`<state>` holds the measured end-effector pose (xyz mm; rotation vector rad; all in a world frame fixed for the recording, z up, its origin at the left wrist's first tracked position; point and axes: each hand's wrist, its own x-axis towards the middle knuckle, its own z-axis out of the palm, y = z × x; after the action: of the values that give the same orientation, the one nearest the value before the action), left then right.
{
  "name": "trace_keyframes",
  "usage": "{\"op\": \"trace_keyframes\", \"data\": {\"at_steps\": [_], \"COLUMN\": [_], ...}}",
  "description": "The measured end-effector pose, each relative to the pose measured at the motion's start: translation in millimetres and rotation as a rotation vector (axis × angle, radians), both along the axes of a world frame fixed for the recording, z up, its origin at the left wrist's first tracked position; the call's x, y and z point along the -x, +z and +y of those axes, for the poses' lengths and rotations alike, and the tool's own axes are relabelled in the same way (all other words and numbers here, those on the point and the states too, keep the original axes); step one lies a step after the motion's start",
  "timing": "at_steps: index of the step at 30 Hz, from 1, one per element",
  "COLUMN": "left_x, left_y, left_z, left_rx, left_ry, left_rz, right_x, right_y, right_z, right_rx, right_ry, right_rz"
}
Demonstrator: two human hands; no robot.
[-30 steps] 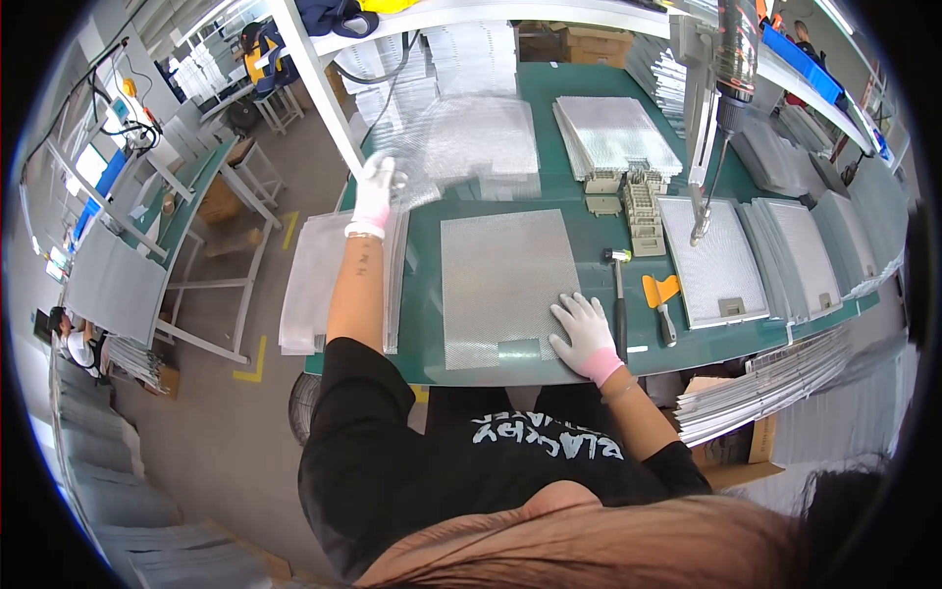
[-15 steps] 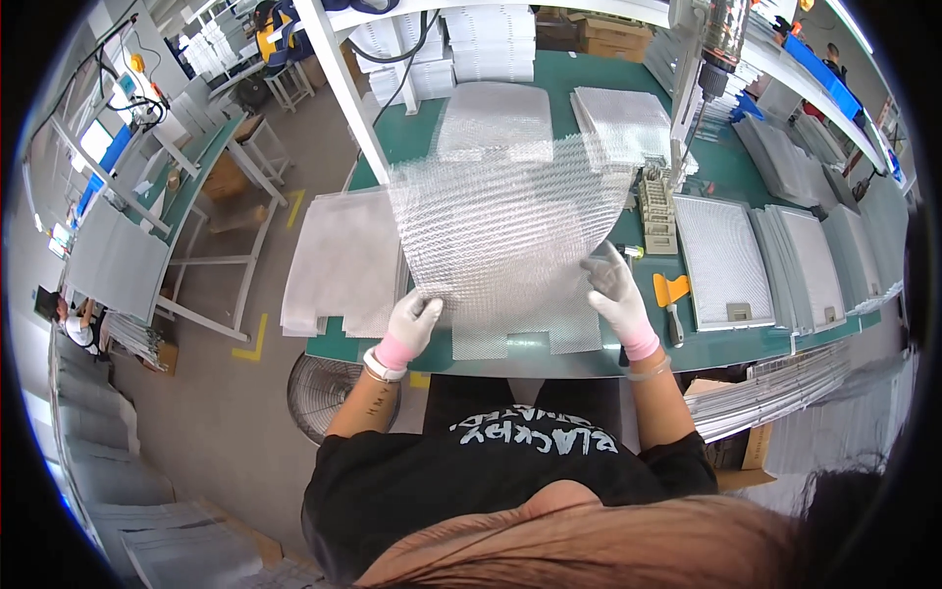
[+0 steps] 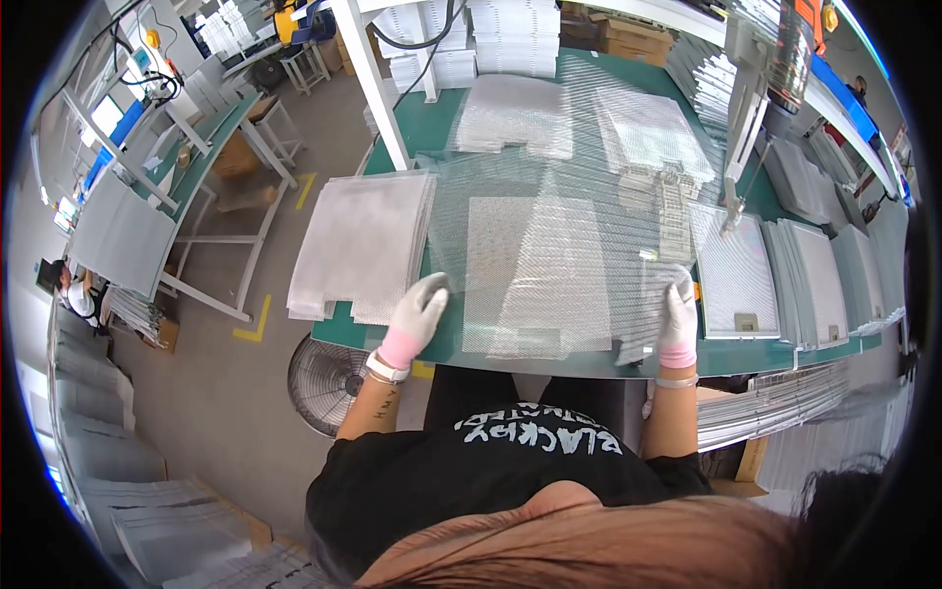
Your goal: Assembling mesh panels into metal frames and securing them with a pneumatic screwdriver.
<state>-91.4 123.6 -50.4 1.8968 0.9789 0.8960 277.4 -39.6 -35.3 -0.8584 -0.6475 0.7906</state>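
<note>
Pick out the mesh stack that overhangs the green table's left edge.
The leftmost stack, forward and left of the left hand: its outer side juts past the table, whereas the back-left stack and back-right stack lie within its edges.

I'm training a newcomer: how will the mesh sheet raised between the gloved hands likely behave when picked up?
The raised mesh sheet is probably light for its size, since the green tabletop shows through it. It seems likely to be somewhat springy, reaching out beyond the left hand and right hand without visibly folding.
</note>
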Motion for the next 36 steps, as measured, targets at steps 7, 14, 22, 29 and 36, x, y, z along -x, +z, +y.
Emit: {"op": "trace_keyframes", "data": {"at_steps": [7, 14, 22, 29, 36], "left_x": [-41, -73, -48, -8, 26], "left_y": [-21, -10, 19, 37, 57], "left_z": [30, 43, 83, 123, 128], "left_rx": [-0.391, -0.117, 0.269, 0.652, 0.302], "left_ry": [0.268, 0.387, 0.101, -0.135, -0.195], "left_rz": [0.644, 0.975, -0.893, -0.943, -0.761], "right_x": [1, 7, 0, 3, 6], "right_y": [1, -8, -19, -18, -18], "right_z": [-15, -37, -47, -38, -36], "right_rx": [0.027, 0.036, 0.074, 0.063, 0.051], "right_ry": [-0.142, -0.135, -0.135, -0.131, -0.077], "right_rz": [-0.050, -0.005, -0.041, -0.026, -0.016]}}
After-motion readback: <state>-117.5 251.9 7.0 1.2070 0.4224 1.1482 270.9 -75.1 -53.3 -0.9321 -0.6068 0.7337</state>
